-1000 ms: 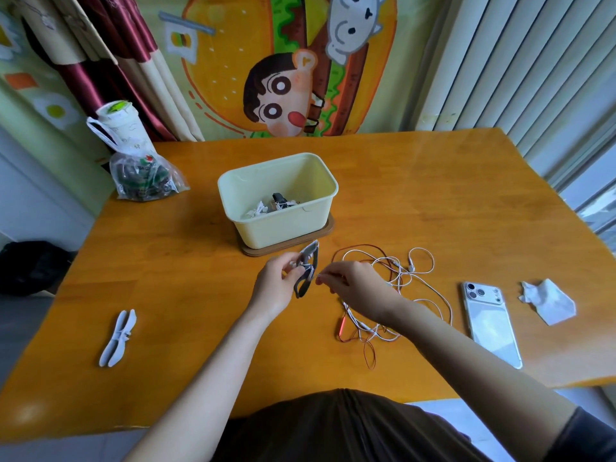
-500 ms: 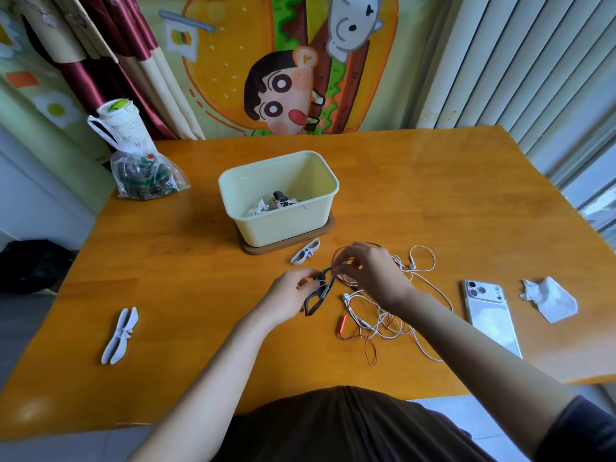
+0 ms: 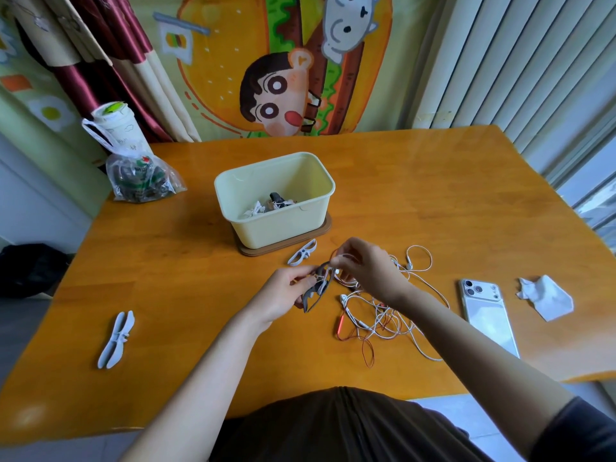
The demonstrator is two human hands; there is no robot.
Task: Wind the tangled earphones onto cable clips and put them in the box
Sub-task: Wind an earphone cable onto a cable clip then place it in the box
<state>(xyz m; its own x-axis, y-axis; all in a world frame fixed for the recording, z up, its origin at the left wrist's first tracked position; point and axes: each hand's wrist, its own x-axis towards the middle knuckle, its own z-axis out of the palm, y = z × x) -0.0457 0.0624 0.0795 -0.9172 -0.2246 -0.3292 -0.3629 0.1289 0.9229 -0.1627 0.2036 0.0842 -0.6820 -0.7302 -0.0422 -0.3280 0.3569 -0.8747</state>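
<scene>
Hard to make out: the wound bundles (image 3: 271, 205) in the bottom of the cream box (image 3: 283, 228) are showing only as white cable and one dark piece; their number cannot be told.
Hidden: the right hand (image 3: 370, 268) and its forearm are covering the upper part of the earphone tangle (image 3: 383, 316). The fingers are screening the clip's middle, so the turns of cable on it cannot be counted.
Blurred: the contents of the clear plastic bag (image 3: 141, 180) are reading only as dark shapes.
Left hand (image 3: 283, 291): it is gripping the dark grey cable clip (image 3: 316, 291), fingers curled round it, and holding it just over the table (image 3: 433, 195).
Right hand: it is pinching a white earphone cable (image 3: 341, 259) between thumb and fingertips at the clip's far end; an earbud (image 3: 337, 271) is sitting just below the pinch.
Earphone tangle: it is lying on the table just right of the clip, white cables mixed with a red cable (image 3: 340, 325).
Box: it is standing on a brown wooden base (image 3: 321, 232), beyond the hands.
In the way: a white clip (image 3: 302, 252) is lying between the hands and the box.
Spare clip (image 3: 116, 340): it is lying well apart, near the table's left edge.
Surroundings: a white phone (image 3: 490, 315) is lying camera side up right of the tangle, with a crumpled tissue (image 3: 546, 296) beyond it; a white cup (image 3: 116, 128) is standing behind the bag at the far left corner.
</scene>
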